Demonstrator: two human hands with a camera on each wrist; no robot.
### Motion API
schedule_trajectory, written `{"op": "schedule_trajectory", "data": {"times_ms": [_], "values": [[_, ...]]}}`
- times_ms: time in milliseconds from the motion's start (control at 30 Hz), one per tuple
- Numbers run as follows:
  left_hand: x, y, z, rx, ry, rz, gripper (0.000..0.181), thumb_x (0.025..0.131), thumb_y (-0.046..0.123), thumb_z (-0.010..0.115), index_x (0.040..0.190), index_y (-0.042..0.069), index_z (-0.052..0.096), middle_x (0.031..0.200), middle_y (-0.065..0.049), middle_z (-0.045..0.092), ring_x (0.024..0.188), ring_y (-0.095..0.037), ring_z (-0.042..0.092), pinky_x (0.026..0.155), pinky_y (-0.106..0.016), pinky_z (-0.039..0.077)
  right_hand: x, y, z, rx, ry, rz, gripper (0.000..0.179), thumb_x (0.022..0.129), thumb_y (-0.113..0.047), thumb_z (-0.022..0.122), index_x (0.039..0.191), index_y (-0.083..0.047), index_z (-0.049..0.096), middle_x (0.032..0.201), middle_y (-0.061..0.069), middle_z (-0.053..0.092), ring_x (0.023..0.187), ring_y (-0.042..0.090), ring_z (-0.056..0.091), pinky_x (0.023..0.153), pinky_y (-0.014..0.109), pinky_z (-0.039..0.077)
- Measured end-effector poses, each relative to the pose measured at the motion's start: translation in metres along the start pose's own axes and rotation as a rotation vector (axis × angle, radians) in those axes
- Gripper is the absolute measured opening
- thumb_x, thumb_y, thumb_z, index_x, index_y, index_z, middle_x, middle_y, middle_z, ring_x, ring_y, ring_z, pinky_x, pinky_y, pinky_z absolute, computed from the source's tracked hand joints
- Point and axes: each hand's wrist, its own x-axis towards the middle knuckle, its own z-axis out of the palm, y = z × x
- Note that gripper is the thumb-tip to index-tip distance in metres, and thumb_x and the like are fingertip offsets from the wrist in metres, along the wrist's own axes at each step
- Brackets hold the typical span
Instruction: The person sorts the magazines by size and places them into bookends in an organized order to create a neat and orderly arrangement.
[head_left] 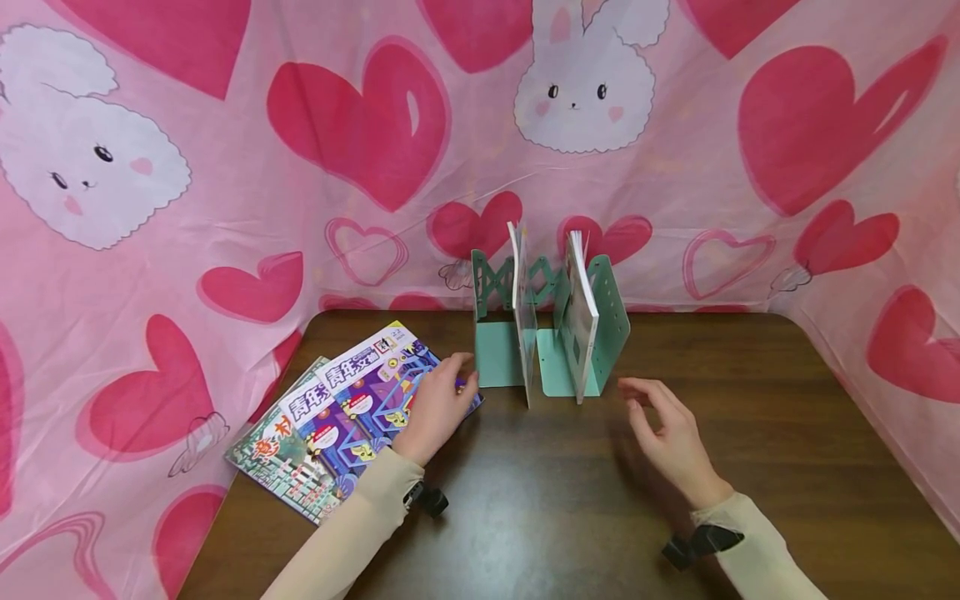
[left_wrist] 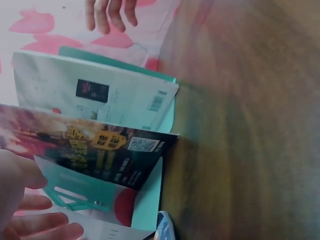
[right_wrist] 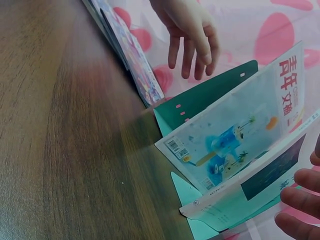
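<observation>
The fingers point(head_left: 453, 364) of the left hand point(head_left: 435, 412) are kept loosely bent and parted, and nothing is gripped by them. The hand is held over the right edge of some flat-lying magazines, just beside the left end panel point(right_wrist: 210, 95) of a green bookstand point(head_left: 497, 357); whether the panel is touched cannot be told. The right hand point(head_left: 670, 437) is held near the right end panel point(head_left: 613, 333), apart from it, with its fingers gently curved and nothing grasped.

The bookstand is set toward the back of the brown tabletop point(head_left: 555, 500), near the middle. Two magazines are stood upright in it, well apart from each other. By the left one point(left_wrist: 115, 152), a dark face with yellow lettering is shown to the left wrist camera, and a pale blue cover with red characters is shown to the right. The right one point(head_left: 582, 321) is placed beside the right end panel; its whitish face is marked with a small dark picture and a barcode.

At the left, two purple magazines point(head_left: 375, 387) with matching covers are overlapped, and a greenish magazine point(head_left: 279, 475) is partly covered by them. Cream sleeves point(head_left: 348, 529) and black wrist straps point(head_left: 718, 540) are worn. Behind, a pink cloth point(head_left: 480, 125) is printed with hearts and white rabbits.
</observation>
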Motion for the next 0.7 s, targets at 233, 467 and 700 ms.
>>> {"op": "schedule_trajectory", "data": {"times_ms": [233, 467, 700], "values": [[-0.018, 0.003, 0.002, 0.062, -0.017, 0.072, 0.034, 0.099, 0.026, 0.069, 0.128, 0.008, 0.069, 0.122, -0.012, 0.072, 0.111, -0.03, 0.069, 0.096, -0.048, 0.057, -0.002, 0.001, 0.001, 0.003, -0.006, 0.013, 0.046, 0.085, 0.02, 0.068, 0.126, -0.002, 0.068, 0.117, 0.011, 0.07, 0.106, 0.005, 0.063, 0.097, 0.007, 0.044], [-0.034, 0.008, 0.008, 0.094, -0.047, 0.124, 0.031, 0.099, 0.023, 0.071, 0.125, 0.007, 0.071, 0.121, -0.011, 0.073, 0.11, -0.029, 0.069, 0.097, -0.047, 0.057, -0.002, 0.003, 0.002, -0.011, -0.009, 0.008, 0.043, 0.085, 0.019, 0.068, 0.124, 0.001, 0.069, 0.115, 0.012, 0.071, 0.104, 0.009, 0.065, 0.097, 0.007, 0.043], [-0.042, 0.014, 0.01, 0.109, -0.018, 0.162, 0.024, 0.098, 0.021, 0.072, 0.119, 0.01, 0.074, 0.115, -0.009, 0.076, 0.104, -0.027, 0.072, 0.09, -0.05, 0.059, 0.012, 0.006, -0.001, -0.051, 0.012, -0.01, 0.037, 0.089, 0.014, 0.066, 0.123, 0.001, 0.069, 0.115, 0.012, 0.07, 0.101, 0.012, 0.064, 0.095, 0.007, 0.044]]}}
